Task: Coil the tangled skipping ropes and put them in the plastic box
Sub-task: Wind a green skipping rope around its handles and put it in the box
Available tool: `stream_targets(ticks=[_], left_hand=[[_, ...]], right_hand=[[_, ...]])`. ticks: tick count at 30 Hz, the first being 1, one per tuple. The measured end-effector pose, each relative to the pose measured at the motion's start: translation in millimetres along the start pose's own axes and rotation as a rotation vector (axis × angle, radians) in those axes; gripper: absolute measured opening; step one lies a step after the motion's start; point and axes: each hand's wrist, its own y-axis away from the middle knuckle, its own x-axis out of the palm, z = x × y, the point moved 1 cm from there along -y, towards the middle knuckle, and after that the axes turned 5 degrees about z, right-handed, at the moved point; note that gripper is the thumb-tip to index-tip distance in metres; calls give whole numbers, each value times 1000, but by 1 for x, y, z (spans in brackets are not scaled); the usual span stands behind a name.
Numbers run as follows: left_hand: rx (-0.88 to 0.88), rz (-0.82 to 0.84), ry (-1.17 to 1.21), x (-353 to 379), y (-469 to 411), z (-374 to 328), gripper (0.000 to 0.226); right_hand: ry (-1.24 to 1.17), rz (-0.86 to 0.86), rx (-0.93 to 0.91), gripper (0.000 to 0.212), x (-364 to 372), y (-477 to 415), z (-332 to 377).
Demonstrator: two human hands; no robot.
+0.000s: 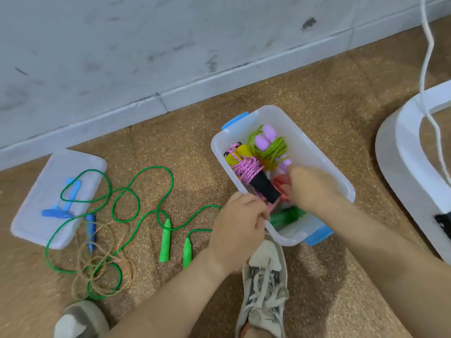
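Two hands are in at the box (317, 152) right now. It sits on the floor (305, 98) with its long axis running diagonally, from the far blue handle (235, 120) down to the near one by the shoe (264, 284). Left hand (238, 228) is curled shut, pinching a bit of pink rope (246, 170) at the near rim. Right hand (310, 189) reaches down inside over something red (279, 184); its fingers are hidden, so can't tell if that grip is closed or spread. Box is pretty full: pink coil with a black handle (264, 187) pointing toward the person, lime rope (273, 148) with lilac handles behind it. Green rope (136, 206) and a thin tan one (102, 264) lie loose and tangled on the floor to the left, partly over the lid (36, 189). Plenty of bare floor between the box and the wall (122, 57). White thing (405, 147) on the right is cut off.
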Motion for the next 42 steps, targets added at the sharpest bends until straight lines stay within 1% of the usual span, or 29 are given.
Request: stream_targets(ticks=[1,2,4,5,6,7,9,10,12,13,15,16,17,19,20,22,24,25,27,28,30,32,34,36,37,38,40,42], left_hand=[[-71,-23,21,-7,7,12,23],[-165,-31,22,-13,16,27,23],[-377,7,-31,-20,37,63,23],[-460,50,-97,-22,49,82,23],[-524,100,-186,-23,61,98,23],[-578,151,-269,-24,73,113,25],[-684,264,-364,-24,95,137,43],[-735,326,-357,-23,103,148,56],[-836,417,-252,-18,115,162,80],[-877,440,-202,-14,116,164,90],[-888,473,-205,-3,115,158,104],[-862,492,-245,2,113,150,104],[-830,505,-286,7,111,143,98],[-796,498,-292,11,107,138,78],[-804,489,-218,8,103,139,71],[-847,477,47,-14,94,137,64],[-872,421,351,-59,80,128,59],[-867,357,496,-88,74,120,56],[-811,204,748,-155,67,100,53],[-763,142,830,-190,66,87,55],[-643,50,910,-257,68,59,65],[-528,-11,947,-317,78,26,72],[-383,-46,983,-369,97,-11,74],[-220,-56,1058,-409,124,-47,75],[-136,-49,1111,-425,140,-64,76],[-54,-34,1160,-438,155,-79,77],[106,12,1240,-456,181,-103,75],[240,43,1298,-466,199,-118,74]], right_hand=[[-81,-75,-20,16,-8,4,6],[-166,-137,-47,15,-18,8,16],[-326,-231,-154,17,-35,18,45],[-393,-271,-232,15,-41,22,63],[-453,-284,-314,13,-41,25,81],[-509,-254,-385,10,-37,28,99],[-578,-88,-465,5,-14,27,130],[-577,31,-465,12,0,25,143],[-539,263,-396,28,37,19,160],[-557,355,-344,32,56,16,166],[-691,524,-231,37,88,19,175],[-757,583,-177,40,100,21,177],[-789,613,-129,43,108,23,178],[-782,621,-75,49,115,26,177],[-766,609,-66,52,112,27,176],[-761,565,-54,58,93,25,178],[-857,551,-30,60,57,27,187],[-929,554,-27,61,34,33,195],[-1053,537,-85,67,-18,48,214],[-1088,504,-143,73,-45,58,223],[-1113,394,-288,85,-100,81,242],[-1182,213,-406,92,-152,111,258],[-1270,-51,-478,98,-199,141,265],[-1272,-286,-486,105,-234,165,266],[-1243,-344,-494,108,-246,177,266],[-1205,-351,-510,111,-255,188,267],[-1114,-240,-595,112,-264,211,274],[-997,-95,-732,100,-264,230,291]])
